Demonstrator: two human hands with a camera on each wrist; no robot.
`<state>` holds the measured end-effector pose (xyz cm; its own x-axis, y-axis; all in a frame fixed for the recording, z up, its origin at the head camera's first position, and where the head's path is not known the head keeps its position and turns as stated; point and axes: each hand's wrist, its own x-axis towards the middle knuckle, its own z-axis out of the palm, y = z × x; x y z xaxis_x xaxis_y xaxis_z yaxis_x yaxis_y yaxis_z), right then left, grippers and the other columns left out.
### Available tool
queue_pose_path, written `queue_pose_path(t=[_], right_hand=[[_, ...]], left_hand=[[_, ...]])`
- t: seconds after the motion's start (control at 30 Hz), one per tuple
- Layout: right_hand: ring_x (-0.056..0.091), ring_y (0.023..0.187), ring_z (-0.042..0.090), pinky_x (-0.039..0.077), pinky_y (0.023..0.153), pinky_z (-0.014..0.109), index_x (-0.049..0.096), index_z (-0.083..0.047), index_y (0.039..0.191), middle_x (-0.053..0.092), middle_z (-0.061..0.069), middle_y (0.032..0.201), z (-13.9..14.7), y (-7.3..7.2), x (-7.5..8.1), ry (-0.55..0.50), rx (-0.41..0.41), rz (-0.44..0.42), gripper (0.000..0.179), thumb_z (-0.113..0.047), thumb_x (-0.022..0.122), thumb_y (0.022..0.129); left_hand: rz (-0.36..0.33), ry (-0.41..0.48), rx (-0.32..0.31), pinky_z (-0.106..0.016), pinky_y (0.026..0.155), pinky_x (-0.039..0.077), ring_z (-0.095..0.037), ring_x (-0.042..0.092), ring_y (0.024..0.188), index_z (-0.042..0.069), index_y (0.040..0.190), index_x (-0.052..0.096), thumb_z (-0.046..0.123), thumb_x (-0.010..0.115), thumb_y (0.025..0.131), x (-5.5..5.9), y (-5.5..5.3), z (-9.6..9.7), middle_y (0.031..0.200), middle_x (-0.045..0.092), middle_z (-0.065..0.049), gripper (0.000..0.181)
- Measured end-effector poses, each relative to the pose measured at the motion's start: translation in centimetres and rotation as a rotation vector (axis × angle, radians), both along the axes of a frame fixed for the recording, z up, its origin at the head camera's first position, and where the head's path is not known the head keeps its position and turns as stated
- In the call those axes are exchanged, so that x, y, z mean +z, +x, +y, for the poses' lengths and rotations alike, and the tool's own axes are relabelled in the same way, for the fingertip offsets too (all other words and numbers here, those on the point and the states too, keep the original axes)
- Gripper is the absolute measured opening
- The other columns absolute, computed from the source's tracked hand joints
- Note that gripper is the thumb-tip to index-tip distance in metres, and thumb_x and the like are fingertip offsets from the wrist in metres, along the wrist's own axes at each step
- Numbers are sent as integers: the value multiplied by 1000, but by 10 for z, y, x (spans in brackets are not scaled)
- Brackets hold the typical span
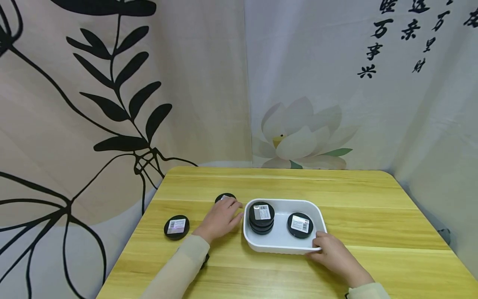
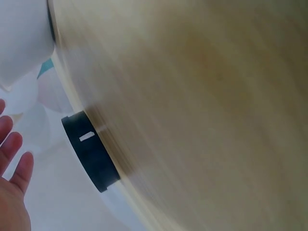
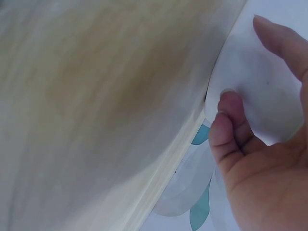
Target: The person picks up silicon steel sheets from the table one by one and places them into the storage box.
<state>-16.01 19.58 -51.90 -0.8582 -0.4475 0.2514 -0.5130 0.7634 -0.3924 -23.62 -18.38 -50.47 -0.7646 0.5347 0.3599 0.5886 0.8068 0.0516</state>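
My left hand is over the table, fingers extended toward the white tray and holding nothing. Just behind it, partly covered by the fingers, lies a black round disc with a white label. The left wrist view has the open fingers apart from a black disc on the table. With my right hand I grip the tray's near right corner, the thumb outside the wall. Inside the tray are a stack of black discs at the left and a single disc at the right.
Another labelled black disc lies on the left of the wooden table. A further dark piece peeks out from beneath my left sleeve. Behind the table hangs a printed curtain.
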Motion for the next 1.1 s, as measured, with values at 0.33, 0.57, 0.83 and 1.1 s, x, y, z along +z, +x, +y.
queue_pose_path(t=[0.33, 0.57, 0.83, 1.1], right_hand=[[41, 67, -1, 40, 61, 24, 62, -23, 67, 45, -15, 74, 0, -1, 0, 8, 0, -13, 26, -26, 86, 74], [42, 68, -1, 40, 62, 23, 62, -24, 67, 46, -16, 74, -1, 0, 1, 10, -5, -15, 26, -27, 87, 75], [42, 68, -1, 41, 62, 24, 62, -24, 68, 46, -16, 74, 0, 0, 1, 9, -2, -12, 25, -26, 86, 75], [41, 67, -1, 40, 61, 24, 60, -25, 66, 45, -16, 74, 0, 0, 0, 0, 1, -3, 27, -26, 86, 74]], left_hand=[[-24, -10, 33, -40, 105, 46, -19, 56, 115, 17, 122, 64, 41, 52, 104, -1, -2, -5, 119, 61, 1, 32], [-46, 21, 48, -44, 106, 46, -24, 57, 119, 13, 122, 65, 37, 57, 102, -5, -5, -10, 124, 63, -4, 32], [-127, 57, 107, -48, 106, 46, -26, 57, 121, 12, 123, 65, 34, 62, 100, -2, -5, -15, 125, 62, -5, 32], [-139, 6, 158, -46, 105, 46, -26, 56, 119, 13, 130, 62, 42, 59, 101, -5, -8, -22, 126, 61, -5, 41]])
